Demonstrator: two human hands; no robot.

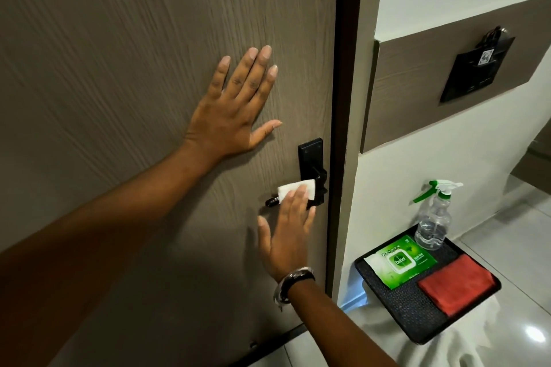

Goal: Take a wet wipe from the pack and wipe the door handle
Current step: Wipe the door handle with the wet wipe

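Observation:
A black lever door handle point(272, 202) on a black backplate point(310, 155) sits at the right edge of a grey-brown wooden door point(119, 39). A folded white wet wipe point(293, 188) lies over the lever, pressed there by the fingers of my right hand point(287, 235), which wears a wrist bracelet. My left hand point(238, 104) rests flat on the door above and left of the handle, fingers spread, holding nothing. The green wet wipe pack point(401, 261) lies on a black tray at the lower right.
The black tray point(417, 322) stands on the tiled floor right of the door frame point(347, 98). It holds a clear spray bottle point(432, 223) with a green and white trigger and a folded red cloth point(456, 284). A black switch panel point(477, 68) hangs on the wall.

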